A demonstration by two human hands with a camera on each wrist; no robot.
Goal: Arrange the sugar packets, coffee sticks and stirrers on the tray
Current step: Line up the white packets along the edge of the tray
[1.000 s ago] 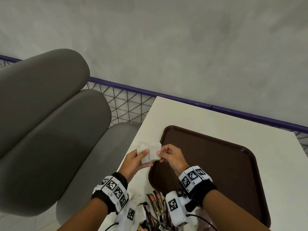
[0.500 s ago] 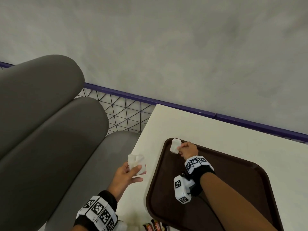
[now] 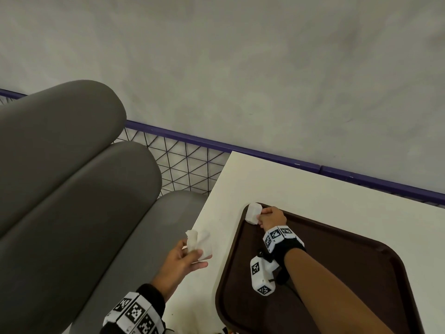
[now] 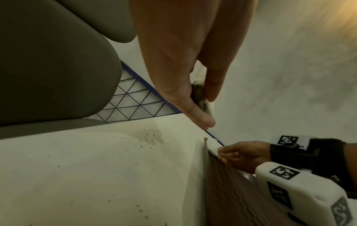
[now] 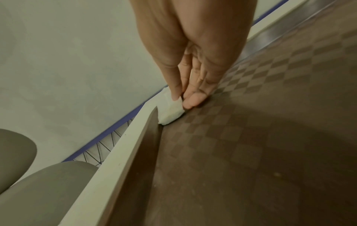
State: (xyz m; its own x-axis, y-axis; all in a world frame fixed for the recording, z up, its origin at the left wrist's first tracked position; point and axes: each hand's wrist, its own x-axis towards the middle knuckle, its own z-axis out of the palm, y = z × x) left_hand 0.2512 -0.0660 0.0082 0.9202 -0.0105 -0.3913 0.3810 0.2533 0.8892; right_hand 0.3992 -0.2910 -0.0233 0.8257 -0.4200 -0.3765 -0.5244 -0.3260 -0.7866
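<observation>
A dark brown tray [image 3: 356,266] lies on the white table [image 3: 301,189]. My right hand [image 3: 271,216] pinches one white sugar packet [image 3: 252,213] between thumb and fingers in the tray's far left corner; the packet [image 5: 170,109] touches the tray floor [image 5: 251,137] against the rim. My left hand [image 3: 185,257] is held above the table's left edge, left of the tray, and grips several white sugar packets [image 3: 199,243]. In the left wrist view those packets [image 4: 201,94] are mostly hidden behind the fingers. Coffee sticks and stirrers are out of view, apart from a sliver at the bottom edge.
A grey padded bench [image 3: 60,189] stands left of the table, close to its edge. Behind the table runs a purple rail [image 3: 265,156] over a wire grid [image 3: 183,165], with a grey wall [image 3: 240,68] beyond. Dark specks [image 4: 146,136] dot the tabletop.
The hands were together holding the packets one second ago. My right hand has carried one packet to the tray's far left corner and lowered it there; the left hand stayed with the others.
</observation>
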